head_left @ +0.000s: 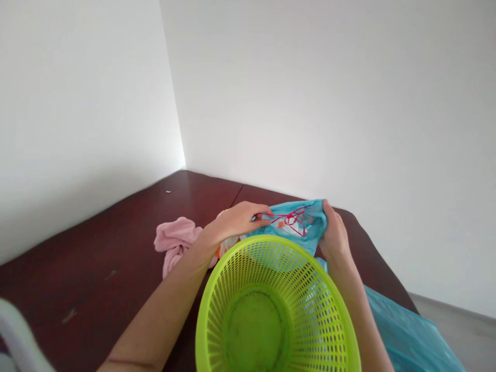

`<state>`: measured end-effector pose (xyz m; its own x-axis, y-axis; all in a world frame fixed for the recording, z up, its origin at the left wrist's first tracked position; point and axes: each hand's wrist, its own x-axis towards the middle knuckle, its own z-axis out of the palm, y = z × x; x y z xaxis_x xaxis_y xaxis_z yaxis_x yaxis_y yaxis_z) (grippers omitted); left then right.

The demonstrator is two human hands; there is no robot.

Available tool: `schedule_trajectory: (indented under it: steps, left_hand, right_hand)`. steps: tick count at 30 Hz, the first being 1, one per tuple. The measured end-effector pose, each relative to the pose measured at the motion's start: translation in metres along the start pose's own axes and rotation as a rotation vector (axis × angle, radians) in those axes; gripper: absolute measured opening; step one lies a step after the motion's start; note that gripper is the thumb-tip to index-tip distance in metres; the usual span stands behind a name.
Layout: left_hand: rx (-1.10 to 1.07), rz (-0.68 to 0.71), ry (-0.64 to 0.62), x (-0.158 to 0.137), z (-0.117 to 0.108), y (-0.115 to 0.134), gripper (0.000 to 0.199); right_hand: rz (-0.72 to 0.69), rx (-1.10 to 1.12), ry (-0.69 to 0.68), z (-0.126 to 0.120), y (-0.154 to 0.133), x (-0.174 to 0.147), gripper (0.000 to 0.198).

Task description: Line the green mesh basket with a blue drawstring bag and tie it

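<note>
My right hand [335,232] is closed on the right edge of a thin blue bag [320,225]. At the bag's left side, the fingertips of my left hand [244,219] pinch its edge, close to a thin red string [290,219]. The string lies in loops across the bag, and something white and orange shows beneath it. In front of both hands, between my forearms, sits a lime-green plastic basket [256,330] with nothing in it. It hides the lower part of the bag.
A crumpled pink cloth [176,237] lies left of my left hand, partly behind my forearm. A dark red-brown table [96,268] runs up to white walls. More blue plastic [411,330] spreads at the right table edge. A pale curved object [19,330] shows at lower left.
</note>
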<state>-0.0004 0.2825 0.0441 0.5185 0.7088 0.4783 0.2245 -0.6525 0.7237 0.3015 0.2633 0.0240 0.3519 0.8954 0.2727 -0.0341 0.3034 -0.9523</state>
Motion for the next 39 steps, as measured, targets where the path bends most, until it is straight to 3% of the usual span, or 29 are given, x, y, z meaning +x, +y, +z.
schedule_trajectory:
  steps: [3,9,14,18,22,25,28,31,33,36,39]
  left_hand:
    - [0.028,-0.022,0.067,0.000,-0.003,-0.005,0.013]
    - [-0.173,-0.021,0.475,-0.004,-0.021,0.000,0.040]
    - [-0.444,0.026,0.540,-0.002,-0.033,0.003,0.054]
    - [-0.683,-0.033,0.653,-0.002,-0.044,0.002,0.046]
    - [-0.800,-0.175,0.454,-0.006,-0.050,0.005,0.043]
    - [-0.891,-0.208,0.318,-0.007,-0.045,0.014,0.049]
    - [-0.925,-0.171,0.305,-0.005,-0.035,0.022,0.053]
    - [-0.856,-0.124,0.393,0.000,-0.028,0.022,0.047]
    - [-0.776,-0.096,0.477,0.001,-0.026,0.020,0.042]
    - [-0.579,-0.043,0.543,0.000,-0.025,0.021,0.033]
    - [-0.321,0.035,0.431,-0.004,-0.024,0.023,0.022]
  right_hand:
    - [0.087,0.132,0.109,-0.006,0.001,0.008,0.060]
    - [0.004,0.198,0.197,-0.012,0.008,0.019,0.056]
    - [0.021,0.182,0.258,-0.012,0.012,0.018,0.057]
    - [-0.001,0.189,0.293,-0.014,0.015,0.023,0.057]
    - [-0.170,0.084,0.202,-0.009,0.001,0.014,0.058]
    - [-0.272,-0.062,-0.038,-0.003,-0.022,-0.004,0.050]
    - [-0.306,-0.202,-0.319,0.002,-0.035,-0.018,0.042]
    - [-0.284,-0.372,-0.446,0.003,-0.028,-0.016,0.035]
    - [-0.253,-0.465,-0.455,0.002,-0.017,-0.008,0.026]
    - [-0.280,-0.482,-0.360,0.001,-0.005,0.001,0.030]
    - [-0.320,-0.394,-0.224,0.003,-0.006,0.003,0.031]
